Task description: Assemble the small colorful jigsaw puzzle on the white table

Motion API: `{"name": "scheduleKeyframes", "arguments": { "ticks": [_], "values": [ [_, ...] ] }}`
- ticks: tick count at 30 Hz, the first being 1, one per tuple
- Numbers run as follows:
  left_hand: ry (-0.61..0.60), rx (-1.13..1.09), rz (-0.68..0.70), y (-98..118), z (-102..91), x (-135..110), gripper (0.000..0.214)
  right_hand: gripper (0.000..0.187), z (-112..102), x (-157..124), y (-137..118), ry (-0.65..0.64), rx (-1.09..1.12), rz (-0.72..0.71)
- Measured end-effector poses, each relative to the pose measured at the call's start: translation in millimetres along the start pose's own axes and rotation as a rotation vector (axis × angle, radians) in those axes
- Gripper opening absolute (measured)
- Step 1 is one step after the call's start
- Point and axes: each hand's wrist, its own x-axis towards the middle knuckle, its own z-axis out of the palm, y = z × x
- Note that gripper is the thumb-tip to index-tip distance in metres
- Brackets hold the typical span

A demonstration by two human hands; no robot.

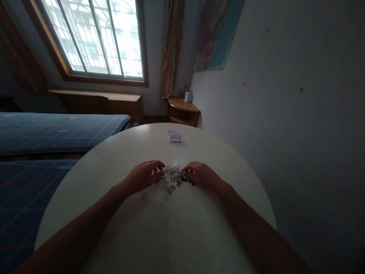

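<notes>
A loose pile of small multicoloured jigsaw puzzle pieces [172, 176] lies on the white round table [176, 228], with several pieces scattered toward the near side. At the pile's left edge is my left hand [146, 173], its fingers bent and apart, with light gaps showing between them. My right hand [202, 174] rests against the right edge, fingers curved and slightly spread over the outer pieces. Dark pieces sit under its fingertips. I make out no piece gripped in either hand, though the fingertips are dim and small.
Beyond the pile lies a small flat printed packet [175, 136]. A bed with a blue plaid cover [57, 131] borders the table on the left. The pale wall [279, 125] rises on the right. A wooden corner shelf [184, 104] stands behind, near the window [97, 38].
</notes>
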Motion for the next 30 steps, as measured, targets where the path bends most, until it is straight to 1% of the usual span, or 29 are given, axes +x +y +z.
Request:
{"name": "scheduleKeyframes", "arguments": {
  "ticks": [1,2,4,5,6,7,8,11,13,15,18,21,23,25,27,30],
  "values": [
    [-0.037,0.007,0.058,-2,-3.1,-2,0.032,0.022,0,0,0,0.011,-0.003,0.005],
    [-0.076,0.018,0.112,-4,-4.7,-4,0.046,0.03,0,-1,0,0.02,-0.005,-0.003],
    [-0.163,0.057,0.16,-9,-2.9,-7,0.078,0.056,3,-2,-2,0.011,-0.016,-0.044],
    [-0.19,0.079,0.154,-11,0.4,-8,0.088,0.065,5,-2,-3,-0.004,-0.025,-0.066],
    [-0.2,0.099,0.142,-13,5.0,-8,0.093,0.068,8,-2,-4,-0.018,-0.036,-0.084],
    [-0.196,0.108,0.139,-14,10.2,-7,0.093,0.064,12,-1,-4,-0.019,-0.047,-0.1],
    [-0.187,0.113,0.151,-14,15.5,-6,0.089,0.057,15,1,-4,-0.008,-0.055,-0.117],
    [-0.105,0.114,0.194,-9,28.3,2,0.07,0.035,22,10,-4,0.049,-0.044,-0.157],
    [-0.031,0.115,0.19,-5,32.5,8,0.055,0.028,25,17,-2,0.075,-0.015,-0.151],
    [0.022,0.118,0.168,-1,33.8,12,0.04,0.024,25,21,0,0.096,0.046,-0.103],
    [0.059,0.126,0.131,1,32.9,15,0.024,0.024,22,23,4,0.108,0.19,0.03],
    [0.092,0.132,0.084,0,31.2,15,0.022,0.031,13,19,10,0.091,0.272,0.135],
    [0.108,0.132,0.055,-1,30.7,15,0.023,0.037,5,14,12,0.064,0.267,0.151],
    [0.121,0.127,0.033,-1,30.9,15,0.024,0.038,-4,6,12,0.024,0.223,0.116],
    [0.133,0.117,0.023,-1,31.7,15,0.026,0.034,-12,-2,11,-0.03,0.152,0.057],
    [0.139,0.093,0.039,4,33.2,13,0.025,0.025,-17,-10,9,-0.102,0.083,0.041]
  ]
}}
